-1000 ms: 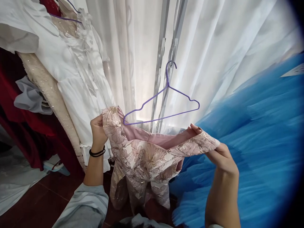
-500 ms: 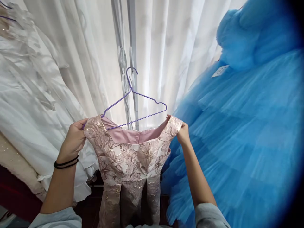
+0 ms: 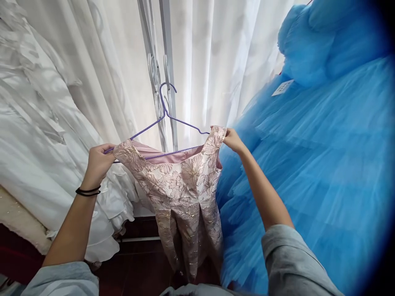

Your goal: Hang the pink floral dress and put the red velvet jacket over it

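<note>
The right end of the one purple hanger (image 3: 166, 111), bare half a second ago, now disappears behind the pink dress (image 3: 187, 185), a single garment hanging below the hanger. Two hands grasp its two straps: left hand (image 3: 100, 162) at the hanger's left end, right hand (image 3: 233, 139) at its right.

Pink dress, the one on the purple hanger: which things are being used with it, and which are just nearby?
In use: pink dress; left hand and right hand, gripping its shoulders; purple hanger, partly inside it.
Just nearby: blue dress; white dress; curtain.
</note>
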Demonstrator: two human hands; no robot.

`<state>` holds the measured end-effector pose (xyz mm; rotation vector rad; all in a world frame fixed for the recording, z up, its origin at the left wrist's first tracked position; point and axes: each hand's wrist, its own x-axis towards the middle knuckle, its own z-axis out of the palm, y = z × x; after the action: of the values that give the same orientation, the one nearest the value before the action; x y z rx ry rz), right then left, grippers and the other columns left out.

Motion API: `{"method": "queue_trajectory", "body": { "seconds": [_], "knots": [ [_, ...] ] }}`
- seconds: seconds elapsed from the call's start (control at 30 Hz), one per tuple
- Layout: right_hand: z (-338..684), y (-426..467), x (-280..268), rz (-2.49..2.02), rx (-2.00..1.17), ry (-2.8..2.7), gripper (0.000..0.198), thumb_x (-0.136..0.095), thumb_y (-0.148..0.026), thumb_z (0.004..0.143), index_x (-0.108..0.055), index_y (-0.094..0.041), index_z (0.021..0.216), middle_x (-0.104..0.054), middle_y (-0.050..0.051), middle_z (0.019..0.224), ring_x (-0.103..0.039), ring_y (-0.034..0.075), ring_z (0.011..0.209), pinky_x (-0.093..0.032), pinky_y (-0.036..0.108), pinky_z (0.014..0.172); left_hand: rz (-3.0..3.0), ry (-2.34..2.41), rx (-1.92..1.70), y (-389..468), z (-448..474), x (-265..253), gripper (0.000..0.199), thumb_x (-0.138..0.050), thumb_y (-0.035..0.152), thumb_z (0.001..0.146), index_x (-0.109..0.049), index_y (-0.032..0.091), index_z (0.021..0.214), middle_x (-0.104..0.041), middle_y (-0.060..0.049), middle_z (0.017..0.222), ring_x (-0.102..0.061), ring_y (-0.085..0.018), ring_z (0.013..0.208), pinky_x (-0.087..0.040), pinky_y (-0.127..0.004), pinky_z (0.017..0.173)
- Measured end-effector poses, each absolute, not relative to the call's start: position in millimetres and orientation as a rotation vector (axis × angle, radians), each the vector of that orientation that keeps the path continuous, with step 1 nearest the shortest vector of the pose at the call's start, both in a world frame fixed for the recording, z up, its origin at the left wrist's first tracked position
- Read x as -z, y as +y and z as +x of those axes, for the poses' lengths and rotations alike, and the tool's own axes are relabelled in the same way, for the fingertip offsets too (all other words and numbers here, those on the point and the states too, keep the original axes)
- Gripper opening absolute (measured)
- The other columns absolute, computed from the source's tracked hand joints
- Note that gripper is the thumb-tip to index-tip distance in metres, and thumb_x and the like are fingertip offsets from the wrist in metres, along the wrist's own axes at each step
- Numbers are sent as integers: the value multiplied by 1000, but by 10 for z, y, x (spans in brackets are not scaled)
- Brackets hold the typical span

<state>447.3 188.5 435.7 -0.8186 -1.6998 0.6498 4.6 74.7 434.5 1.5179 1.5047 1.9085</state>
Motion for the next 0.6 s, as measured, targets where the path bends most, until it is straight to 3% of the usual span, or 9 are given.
{"method": "queue_trajectory", "body": {
  "seconds": [0.23,0.4,0.5,0.6],
  "knots": [
    [4782,1767,-3906,-791,-697,-1422,48,-86,-39,54,-75,-17,95,-76,8,99,-69,27,100,-53,43,97,1518,1490,-1845,837,180,-4234,32,-81,37,46,-65,14,61,-59,0,60,-50,-12,63,-39,-22,55],
    [4654,1800,-4154,-739,-669,-1524,49,-82,-43,58,-74,-18,98,-75,8,102,-67,25,104,-53,38,95,1572,1483,-1816,903,117,-4209,32,-80,38,50,-66,13,65,-61,-1,63,-51,-13,65,-39,-23,57],
    [4431,1766,-4478,-815,-651,-1773,35,-79,-42,58,-73,-15,78,-74,4,82,-68,23,87,-55,31,79,1634,1450,-1789,947,22,-4251,33,-81,38,51,-67,13,68,-62,-2,65,-53,-15,67,-42,-25,60],
    [4174,1628,-4746,-1065,-587,-2076,21,-71,-30,61,-61,-14,53,-62,0,53,-62,17,61,-48,25,57,1701,1483,-1734,996,-58,-4303,35,-80,38,50,-68,15,74,-64,-2,70,-55,-14,65,-43,-25,61]
  ]
}}
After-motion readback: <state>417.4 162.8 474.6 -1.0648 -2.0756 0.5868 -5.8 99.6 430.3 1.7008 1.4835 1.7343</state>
